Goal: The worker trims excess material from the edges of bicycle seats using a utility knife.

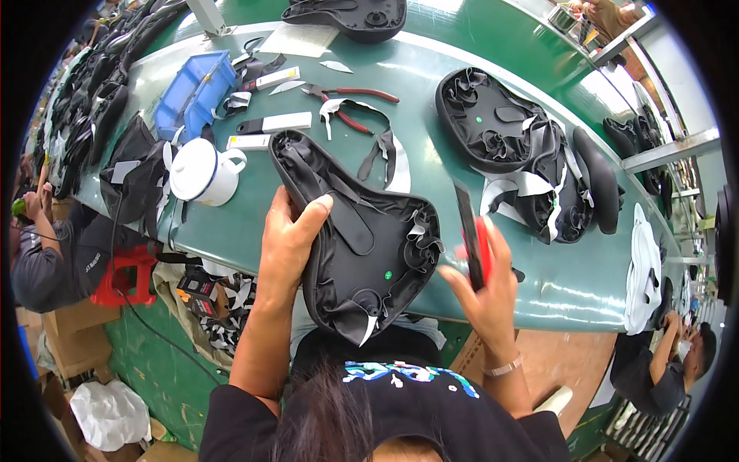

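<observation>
- Black moulded saddle-shaped piece (392, 246), its hollow side turned up, is held at the centre of the frame, with the narrow end toward the upper left and the broad end toward the lower right; gathered black fabric lines its rim, and a small round green sticker (388, 275) is seen inside.
- Its left edge is grasped by the left grip (296, 231), the thumb laid over the rim.
- A slim red-and-black hand tool (468, 231) is clasped in the right grip (493, 281), right of centre, just beside the piece; its exact kind cannot be told through the blur.
- A green-topped bench (431, 165) is seen behind both.
- On it, at upper left, an open blue plastic bin (192, 92) and a lidded white mug with a dark rim (219, 185) are placed near each other.
- Red-handled pliers (373, 93) are laid at upper centre, near a curled black-and-white strip (399, 165).
- At upper right, two further black padded saddle-shaped pieces (493, 135) are rested, partly overlapping.
- A stack of flat white pieces (643, 269) is set at the far right.
- Co-workers are seen at the left edge (46, 262) and lower right (654, 385).
</observation>
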`<state>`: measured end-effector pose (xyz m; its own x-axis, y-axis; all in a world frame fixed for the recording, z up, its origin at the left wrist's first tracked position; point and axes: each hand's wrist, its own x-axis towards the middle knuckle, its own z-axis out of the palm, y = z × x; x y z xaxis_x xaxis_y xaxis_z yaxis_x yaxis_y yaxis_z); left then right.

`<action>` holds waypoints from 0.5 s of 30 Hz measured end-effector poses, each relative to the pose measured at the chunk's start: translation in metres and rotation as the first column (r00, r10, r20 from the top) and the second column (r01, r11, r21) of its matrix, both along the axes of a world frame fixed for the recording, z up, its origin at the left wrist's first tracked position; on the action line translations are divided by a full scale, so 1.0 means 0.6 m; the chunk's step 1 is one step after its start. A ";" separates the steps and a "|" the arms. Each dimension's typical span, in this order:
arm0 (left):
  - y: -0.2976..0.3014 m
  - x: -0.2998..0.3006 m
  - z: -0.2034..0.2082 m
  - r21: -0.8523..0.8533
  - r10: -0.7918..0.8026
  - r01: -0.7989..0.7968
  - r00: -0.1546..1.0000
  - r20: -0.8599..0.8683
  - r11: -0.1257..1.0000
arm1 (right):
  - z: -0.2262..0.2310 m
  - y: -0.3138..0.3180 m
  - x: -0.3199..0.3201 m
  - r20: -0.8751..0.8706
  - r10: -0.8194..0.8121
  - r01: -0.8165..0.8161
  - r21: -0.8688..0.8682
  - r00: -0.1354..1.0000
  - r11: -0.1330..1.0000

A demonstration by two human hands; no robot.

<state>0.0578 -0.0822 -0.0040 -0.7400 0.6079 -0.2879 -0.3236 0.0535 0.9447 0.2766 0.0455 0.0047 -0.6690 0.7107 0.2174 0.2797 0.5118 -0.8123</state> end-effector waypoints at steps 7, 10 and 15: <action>-0.031 0.004 -0.049 0.090 0.263 -0.249 0.941 -0.215 0.964 | -0.038 0.109 -0.065 -0.313 -0.260 0.031 -0.583 0.913 0.812; -0.056 -0.028 -0.090 -0.247 0.065 -0.513 0.516 -0.854 0.822 | -0.048 0.159 -0.014 -0.471 -0.473 0.077 -0.643 0.745 0.762; 0.068 0.028 0.051 -0.508 -0.499 -0.082 0.108 -0.860 0.858 | 0.005 0.060 -0.066 -0.264 -0.079 -0.085 -0.555 0.961 0.828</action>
